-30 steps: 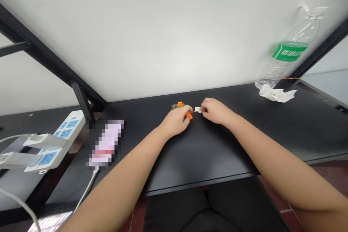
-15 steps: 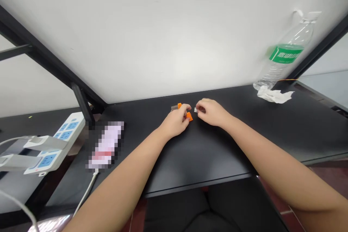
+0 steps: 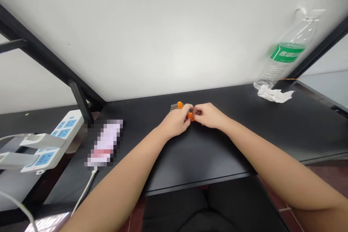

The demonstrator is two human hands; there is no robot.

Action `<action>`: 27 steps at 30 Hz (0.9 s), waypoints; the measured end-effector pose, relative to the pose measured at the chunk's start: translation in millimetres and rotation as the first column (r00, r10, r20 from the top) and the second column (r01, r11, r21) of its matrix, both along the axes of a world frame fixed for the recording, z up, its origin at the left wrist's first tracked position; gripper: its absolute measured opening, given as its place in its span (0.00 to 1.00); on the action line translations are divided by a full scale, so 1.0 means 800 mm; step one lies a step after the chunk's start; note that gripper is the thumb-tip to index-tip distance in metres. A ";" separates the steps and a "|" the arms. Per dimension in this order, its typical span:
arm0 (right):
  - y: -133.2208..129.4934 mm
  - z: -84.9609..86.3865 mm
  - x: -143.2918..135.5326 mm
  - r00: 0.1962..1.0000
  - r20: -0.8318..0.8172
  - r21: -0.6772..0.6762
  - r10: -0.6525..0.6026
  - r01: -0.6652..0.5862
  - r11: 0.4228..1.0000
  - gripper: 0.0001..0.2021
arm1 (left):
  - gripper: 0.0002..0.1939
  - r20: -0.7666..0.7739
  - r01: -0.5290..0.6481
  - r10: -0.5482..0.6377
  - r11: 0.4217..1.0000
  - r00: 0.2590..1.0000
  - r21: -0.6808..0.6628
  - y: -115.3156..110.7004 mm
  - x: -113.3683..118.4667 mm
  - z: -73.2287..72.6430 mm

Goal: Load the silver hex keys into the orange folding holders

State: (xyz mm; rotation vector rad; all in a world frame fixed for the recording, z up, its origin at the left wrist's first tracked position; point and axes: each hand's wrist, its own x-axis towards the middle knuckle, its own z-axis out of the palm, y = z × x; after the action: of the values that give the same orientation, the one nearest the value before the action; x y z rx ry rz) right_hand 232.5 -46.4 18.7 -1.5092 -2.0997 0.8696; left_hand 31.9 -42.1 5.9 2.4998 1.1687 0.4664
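Near the middle of the black table (image 3: pixel 190 152), my left hand (image 3: pixel 176 121) is closed on an orange holder (image 3: pixel 191 117), of which a small part shows by its fingertips. Beyond that hand, another orange piece (image 3: pixel 179 105) shows with several thin metal rods (image 3: pixel 174 107) sticking out to the left; whether the two orange parts are one object is hidden. My right hand (image 3: pixel 206 114) meets the holder from the right, fingers pinched together. A small tip pokes out below its fingers, but what it holds is too small to name.
A phone (image 3: pixel 106 143), blurred by pixels, lies at the left with a white cable (image 3: pixel 84 193). Beyond it is a white power strip (image 3: pixel 56 141) with plugs. A clear bottle (image 3: pixel 288 52) leans on the wall at the right, beside crumpled tissue (image 3: pixel 275 95).
My right hand has moved left to the orange holder, closing the gap between the hands. The light-coloured tips that stuck out of its fingers no longer show. My left hand has barely moved.
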 end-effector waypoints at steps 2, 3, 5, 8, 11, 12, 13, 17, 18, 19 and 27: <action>-0.001 0.003 0.001 1.000 0.007 -0.047 0.000 0.001 0.999 0.03 | 0.18 -0.020 0.009 -0.009 1.000 1.000 0.011 -0.002 0.000 0.002; -0.001 0.004 0.003 1.000 0.002 -0.070 0.008 -0.007 0.997 0.03 | 0.18 -0.030 0.015 -0.014 1.000 0.999 0.016 -0.003 0.001 0.003; 0.000 0.005 0.007 0.999 -0.024 -0.108 0.036 -0.038 0.993 0.02 | 0.17 -0.047 0.023 -0.022 0.999 0.999 0.028 -0.004 0.001 0.004; 0.001 0.005 0.013 0.995 -0.050 -0.124 0.085 -0.091 0.988 0.02 | 0.16 -0.060 0.036 -0.033 0.998 0.998 0.051 -0.006 0.003 0.004; 0.001 0.004 0.012 0.995 -0.060 -0.112 0.074 -0.081 0.990 0.02 | 0.17 -0.063 0.036 -0.032 0.998 0.997 0.053 -0.006 0.004 0.004; 0.001 0.004 0.011 0.996 -0.068 -0.116 0.054 -0.062 0.991 0.02 | 0.18 -0.060 0.030 -0.027 0.998 0.998 0.051 -0.006 0.004 0.005; 0.001 0.003 0.010 0.997 -0.077 -0.124 0.031 -0.041 0.991 0.02 | 0.18 -0.057 0.021 -0.018 0.999 0.998 0.049 -0.006 0.004 0.005; 0.006 0.002 0.013 0.996 -0.042 -0.171 -0.081 0.072 0.983 0.03 | 0.19 -0.082 -0.013 0.015 1.000 0.996 0.021 -0.005 0.001 0.008; 0.009 0.002 0.017 0.995 -0.012 -0.188 -0.101 0.097 0.977 0.03 | 0.19 -0.095 -0.013 0.014 1.000 0.995 0.012 -0.005 -0.001 0.010; 0.012 0.002 0.021 0.994 0.023 -0.207 -0.110 0.112 0.972 0.03 | 0.19 -0.105 -0.009 0.009 1.000 0.994 0.006 -0.005 -0.002 0.011; 0.016 0.015 0.045 0.936 0.351 -0.068 -0.035 0.063 0.996 0.06 | 0.18 -0.099 -0.016 0.013 1.000 0.995 -0.025 -0.005 -0.005 0.013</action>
State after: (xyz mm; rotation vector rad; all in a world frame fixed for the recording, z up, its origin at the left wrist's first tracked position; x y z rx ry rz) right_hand 268.8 -33.7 30.8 -1.8655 -2.2812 0.7130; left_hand 28.1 -45.7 16.1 2.5192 1.2222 0.3330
